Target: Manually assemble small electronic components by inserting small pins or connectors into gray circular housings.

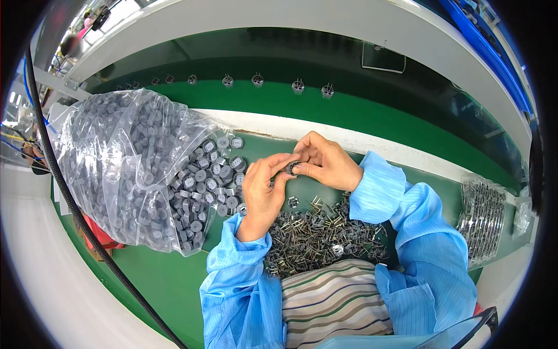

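My left hand (263, 189) and my right hand (330, 164) meet above the bench, both pinching a small dark round part (292, 168) between thumb and fingertips. The fingers cover much of it. Just below them, one loose round piece with a metallic look (293, 202) lies on the green surface. A heap of small dark pieces with metal pins (325, 235) spreads between my forearms, close to my body. To the left of my left hand, grey round plastic housings (203, 180) spill from a large clear plastic bag (125, 168).
Beyond a pale ledge (232, 120), several upright pinned pieces (257, 79) stand spaced out on a green belt (349, 107). Stacked, plastic-wrapped metallic parts (482, 218) sit at the right. A black cable (75, 203) crosses the left side, near a red container (100, 234).
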